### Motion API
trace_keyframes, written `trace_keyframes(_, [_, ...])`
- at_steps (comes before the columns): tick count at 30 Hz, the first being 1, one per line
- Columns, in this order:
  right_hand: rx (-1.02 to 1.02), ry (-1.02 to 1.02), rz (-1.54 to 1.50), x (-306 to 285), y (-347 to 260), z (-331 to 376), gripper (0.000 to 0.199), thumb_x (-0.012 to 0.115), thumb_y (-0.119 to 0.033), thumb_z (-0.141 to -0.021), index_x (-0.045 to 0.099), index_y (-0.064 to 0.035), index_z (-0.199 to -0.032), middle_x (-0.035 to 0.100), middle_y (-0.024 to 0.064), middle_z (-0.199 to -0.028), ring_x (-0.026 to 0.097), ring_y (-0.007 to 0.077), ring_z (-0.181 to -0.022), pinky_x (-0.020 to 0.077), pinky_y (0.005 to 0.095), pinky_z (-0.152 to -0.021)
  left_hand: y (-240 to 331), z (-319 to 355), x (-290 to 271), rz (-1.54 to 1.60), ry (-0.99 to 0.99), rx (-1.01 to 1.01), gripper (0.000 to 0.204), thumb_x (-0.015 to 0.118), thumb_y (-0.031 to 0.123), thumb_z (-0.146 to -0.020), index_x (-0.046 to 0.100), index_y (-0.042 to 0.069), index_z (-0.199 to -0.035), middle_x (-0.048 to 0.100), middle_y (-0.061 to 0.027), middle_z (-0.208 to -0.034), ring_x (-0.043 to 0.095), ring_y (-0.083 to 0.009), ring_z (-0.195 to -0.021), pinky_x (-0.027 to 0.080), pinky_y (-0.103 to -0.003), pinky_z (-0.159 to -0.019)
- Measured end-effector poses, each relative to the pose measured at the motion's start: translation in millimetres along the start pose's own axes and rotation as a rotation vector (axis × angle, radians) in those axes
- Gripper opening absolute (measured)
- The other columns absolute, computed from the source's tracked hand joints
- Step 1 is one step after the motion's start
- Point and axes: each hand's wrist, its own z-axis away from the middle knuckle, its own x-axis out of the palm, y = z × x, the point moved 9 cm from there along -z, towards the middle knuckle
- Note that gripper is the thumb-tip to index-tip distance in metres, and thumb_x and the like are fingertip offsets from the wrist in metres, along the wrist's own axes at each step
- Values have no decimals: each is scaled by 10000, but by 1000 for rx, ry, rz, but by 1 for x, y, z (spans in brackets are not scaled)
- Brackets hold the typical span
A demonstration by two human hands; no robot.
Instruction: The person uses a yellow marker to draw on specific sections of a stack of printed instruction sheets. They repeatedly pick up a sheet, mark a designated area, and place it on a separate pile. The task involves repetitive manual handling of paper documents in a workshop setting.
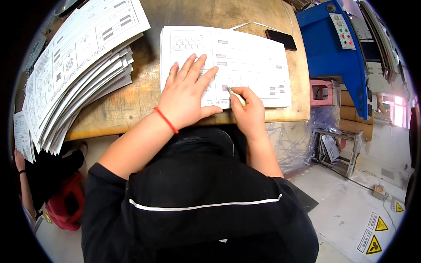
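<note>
A stack of white printed sheets (250, 57) lies on the wooden table (127, 105) in front of me. My left hand (188, 92), with a red band at its wrist, rests flat on the sheets' left part, fingers spread. Just to its right, my right hand (250, 111) grips a pale pen (236, 96) whose tip touches the top sheet near its lower edge.
A larger fanned pile of printed sheets (74, 70) overhangs the table's left end. A black phone (280, 39) lies at the far right of the table. A blue machine (337, 52) stands to the right. Another person's arm (22, 184) is at the lower left.
</note>
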Motion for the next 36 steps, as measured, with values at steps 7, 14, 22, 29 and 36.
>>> trace_keyframes(7, [-56, 61, 126, 0, -8, -1, 136, 655, -114, -903, 674, -50, -1022, 696, 159, -893, 673, 340, -797, 531, 399, -699, 1, -1, 25, -110, -72, -15, 911, 720, 645, -767, 449, 168, -1493, 338, -179, -1586, 293, -337, -1482, 196, -576, -1196])
trace_keyframes(14, [-198, 38, 314, 12, -25, 5, 91, 642, -76, -897, 666, -51, -982, 669, 130, -810, 656, 333, -734, 519, 425, -634, 1, -1, 23, -125, -64, -47, 902, 751, 597, -760, 450, 166, -1494, 334, -180, -1588, 310, -346, -1470, 199, -572, -1193])
trace_keyframes(22, [-107, -15, 232, 1, -19, 7, 112, 651, -93, -899, 664, -42, -998, 689, 146, -842, 673, 354, -779, 531, 431, -677, 1, -4, 24, -103, -68, -51, 896, 760, 577, -761, 451, 156, -1490, 342, -180, -1581, 307, -352, -1470, 208, -591, -1182])
trace_keyframes(29, [-73, -29, 180, 12, -22, -2, 146, 667, -100, -903, 675, -32, -1032, 711, 160, -897, 692, 336, -808, 538, 382, -707, 1, -3, 24, -76, -48, -43, 895, 769, 558, -753, 454, 151, -1485, 340, -178, -1583, 303, -347, -1472, 207, -601, -1179])
trace_keyframes(36, [-203, 33, 363, 22, -33, 1, 114, 669, -83, -896, 681, -47, -1003, 691, 136, -830, 676, 332, -761, 534, 407, -657, 2, -3, 25, -102, -67, -43, 894, 772, 544, -751, 445, 162, -1491, 334, -177, -1585, 299, -348, -1475, 212, -608, -1175])
